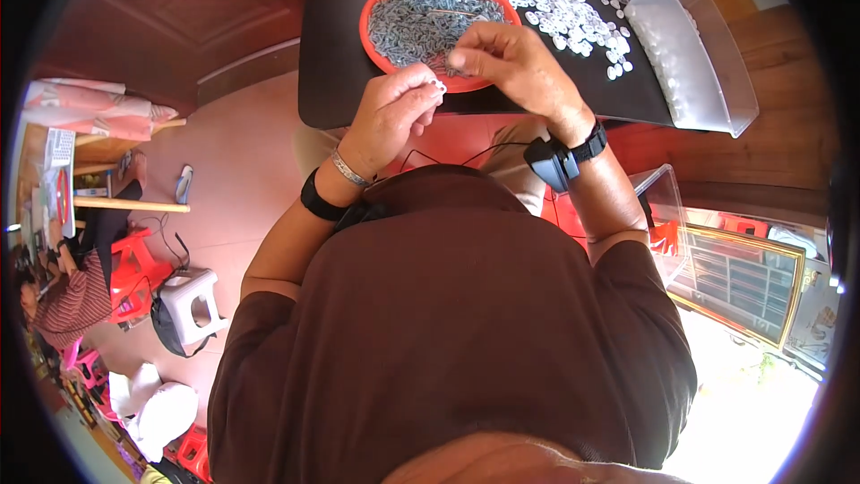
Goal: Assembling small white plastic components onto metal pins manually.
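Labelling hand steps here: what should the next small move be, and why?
Probably lower the right hand to pinch one slim grey metal piece from the round red plastic basin: it hangs over the basin's near side, while the left hand holds a small white plastic piece at its fingertips. Whether the right hand grips something is unclear.

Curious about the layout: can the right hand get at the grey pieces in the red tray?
Most likely yes: the right hand appears over the near right side of the red tray, and nothing visible blocks the grey pieces near its fingertips.
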Tool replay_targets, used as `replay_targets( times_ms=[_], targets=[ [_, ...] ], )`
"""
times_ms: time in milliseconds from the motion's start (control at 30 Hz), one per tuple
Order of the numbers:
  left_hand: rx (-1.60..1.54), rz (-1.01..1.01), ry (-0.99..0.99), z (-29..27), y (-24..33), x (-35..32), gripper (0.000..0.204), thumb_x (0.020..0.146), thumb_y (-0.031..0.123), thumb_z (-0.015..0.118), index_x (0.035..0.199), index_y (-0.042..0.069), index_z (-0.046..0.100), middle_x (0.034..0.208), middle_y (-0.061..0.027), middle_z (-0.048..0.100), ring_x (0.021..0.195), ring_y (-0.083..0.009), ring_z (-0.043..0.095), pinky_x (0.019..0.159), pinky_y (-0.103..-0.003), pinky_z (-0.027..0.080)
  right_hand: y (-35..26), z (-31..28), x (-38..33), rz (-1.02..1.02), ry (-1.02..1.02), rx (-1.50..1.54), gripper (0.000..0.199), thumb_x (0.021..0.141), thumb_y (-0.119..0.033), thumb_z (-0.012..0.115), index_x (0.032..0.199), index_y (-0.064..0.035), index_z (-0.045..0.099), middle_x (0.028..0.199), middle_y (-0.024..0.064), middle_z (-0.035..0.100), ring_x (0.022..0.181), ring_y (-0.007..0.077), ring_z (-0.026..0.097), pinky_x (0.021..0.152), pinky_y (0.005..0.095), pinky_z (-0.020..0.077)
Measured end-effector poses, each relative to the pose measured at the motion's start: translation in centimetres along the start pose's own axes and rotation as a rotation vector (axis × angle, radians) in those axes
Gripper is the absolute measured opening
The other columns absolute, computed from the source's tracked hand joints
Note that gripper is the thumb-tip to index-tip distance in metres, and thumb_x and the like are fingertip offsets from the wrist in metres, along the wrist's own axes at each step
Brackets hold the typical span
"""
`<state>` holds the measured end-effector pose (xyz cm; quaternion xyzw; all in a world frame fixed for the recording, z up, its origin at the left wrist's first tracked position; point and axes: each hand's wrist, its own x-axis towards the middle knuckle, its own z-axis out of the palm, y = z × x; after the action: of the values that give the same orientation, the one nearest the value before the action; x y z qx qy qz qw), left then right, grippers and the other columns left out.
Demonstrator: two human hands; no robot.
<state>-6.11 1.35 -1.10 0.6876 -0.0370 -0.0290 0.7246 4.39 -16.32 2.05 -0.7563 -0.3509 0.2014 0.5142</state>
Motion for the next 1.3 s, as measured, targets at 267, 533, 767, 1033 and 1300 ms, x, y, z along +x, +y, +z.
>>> replay_targets(
  times_ms=[267,533,767,1033,1300],
  targets=[
    [-0.143,-0.031,0.134,-1.2,-0.7,-0.2,0.021,0.087,0.020,0.053,0.075,0.004,0.056,0.061,0.0003,0.052,0.051,-0.0064,0.046,0.047,-0.020,0.036,1.5,1.5,2.8,-0.342,0.116,-0.915,0.013,0.078,-0.020,0.064,0.086,-0.0091,0.065,0.082,0.0066,0.062,0.080,0.0276,0.062,0.069,0.0391,0.0510],
    [-0.193,-0.042,0.139,-1.8,-1.0,-0.2,0.021,0.087,0.020,0.053,0.074,0.004,0.057,0.061,0.0006,0.053,0.052,-0.0056,0.047,0.046,-0.020,0.035,2.6,0.6,4.0,-0.317,0.165,-0.852,0.011,0.082,-0.016,0.057,0.081,-0.0074,0.063,0.078,0.0099,0.064,0.076,0.0299,0.062,0.067,0.0405,0.0502],
    [-0.161,-0.086,0.141,-1.5,-0.9,0.0,0.018,0.088,0.017,0.051,0.078,0.004,0.058,0.061,0.0008,0.051,0.051,-0.0051,0.044,0.046,-0.020,0.032,1.7,1.0,4.4,-0.336,0.167,-0.871,0.011,0.080,-0.018,0.062,0.083,-0.0083,0.065,0.081,0.0071,0.063,0.079,0.0281,0.063,0.067,0.0390,0.0508],
    [-0.167,-0.071,0.137,-1.7,-1.2,-0.1,0.019,0.089,0.017,0.051,0.078,0.003,0.058,0.061,0.0010,0.051,0.050,-0.0050,0.045,0.045,-0.019,0.034,1.8,1.0,4.5,-0.361,0.149,-0.921,0.009,0.076,-0.018,0.065,0.080,-0.0097,0.064,0.077,0.0067,0.059,0.078,0.0275,0.061,0.067,0.0398,0.0509],
    [-0.183,-0.076,0.158,-1.4,-1.0,-0.1,0.019,0.089,0.017,0.051,0.077,0.003,0.058,0.061,0.0009,0.051,0.050,-0.0052,0.045,0.045,-0.020,0.036,2.5,1.1,4.7,-0.381,0.163,-0.975,0.011,0.079,-0.020,0.062,0.081,-0.0086,0.063,0.077,0.0077,0.060,0.077,0.0279,0.062,0.065,0.0404,0.0508]
  ],
)
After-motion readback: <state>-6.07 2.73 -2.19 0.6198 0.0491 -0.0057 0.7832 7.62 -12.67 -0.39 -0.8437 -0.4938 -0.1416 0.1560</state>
